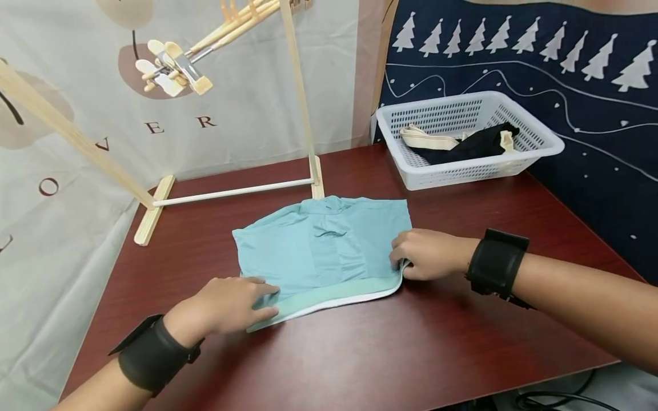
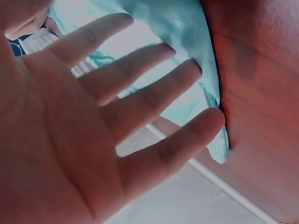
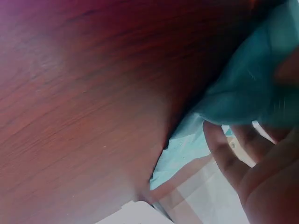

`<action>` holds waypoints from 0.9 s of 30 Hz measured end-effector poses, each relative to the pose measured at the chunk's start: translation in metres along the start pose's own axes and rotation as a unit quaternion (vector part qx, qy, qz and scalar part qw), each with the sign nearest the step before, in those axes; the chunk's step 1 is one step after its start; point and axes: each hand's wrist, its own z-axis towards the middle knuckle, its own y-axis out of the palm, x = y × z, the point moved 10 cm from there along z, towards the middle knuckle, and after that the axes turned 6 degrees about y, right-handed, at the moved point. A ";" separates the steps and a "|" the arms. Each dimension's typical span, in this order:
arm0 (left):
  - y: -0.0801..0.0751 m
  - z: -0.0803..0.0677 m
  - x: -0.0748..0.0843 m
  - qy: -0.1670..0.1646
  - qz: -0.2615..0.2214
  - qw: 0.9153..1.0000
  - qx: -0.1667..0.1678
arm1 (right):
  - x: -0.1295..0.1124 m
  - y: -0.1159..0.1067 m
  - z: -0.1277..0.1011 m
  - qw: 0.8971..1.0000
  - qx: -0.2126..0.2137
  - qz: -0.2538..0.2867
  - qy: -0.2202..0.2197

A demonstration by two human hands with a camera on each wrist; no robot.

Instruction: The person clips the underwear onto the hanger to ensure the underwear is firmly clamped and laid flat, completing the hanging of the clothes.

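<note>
Light blue underpants (image 1: 288, 251), looking like boxer briefs, lie spread on the table, the mint waistband (image 1: 334, 292) with its white edge toward me. At the waistband's left end my left hand (image 1: 226, 302) has its fingers spread and nearly straight over the cloth; the left wrist view shows the same hand (image 2: 93, 126) with an open palm. My right hand (image 1: 424, 254) pinches the waistband's right end between curled fingers and thumb. In the right wrist view, the cloth (image 3: 238, 98) partly hides the fingertips of this hand (image 3: 266, 172).
A white plastic basket (image 1: 462, 171) holding dark and cream cloth stands at the back right. Behind the underpants is a wooden rack with a white lower bar (image 1: 231, 193); clips (image 1: 177, 68) hang from its upper part. The dark red table (image 1: 329, 359) extends in front.
</note>
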 end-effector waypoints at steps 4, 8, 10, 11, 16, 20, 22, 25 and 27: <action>-0.009 0.002 0.003 0.015 0.027 0.998 0.054 | -0.002 0.006 0.001 1.000 -0.019 -0.008 0.010; -0.015 0.008 0.005 0.036 0.040 0.994 0.092 | 0.000 0.008 0.005 0.999 -0.029 0.004 0.030; -0.014 0.010 0.006 0.046 0.033 0.994 0.091 | 0.002 0.011 0.006 0.998 -0.039 0.018 0.039; -0.012 0.011 0.006 0.050 0.029 0.994 0.088 | 0.003 0.013 0.007 0.998 -0.046 0.023 0.044; -0.009 0.014 0.004 0.055 0.009 0.996 0.068 | 0.010 0.020 0.008 0.994 -0.072 0.052 0.064; -0.012 0.021 0.002 0.052 -0.002 0.996 0.070 | 0.015 0.024 0.006 0.990 -0.093 0.065 0.085; -0.020 0.026 -0.003 0.047 -0.012 0.995 0.090 | 0.016 0.027 0.005 0.989 -0.099 0.064 0.091; -0.047 0.030 -0.022 0.024 -0.030 0.989 0.146 | 0.016 0.029 0.004 0.990 -0.094 0.061 0.091; -0.073 0.028 -0.040 0.006 -0.047 0.980 0.191 | 0.016 0.029 0.004 0.991 -0.084 0.058 0.089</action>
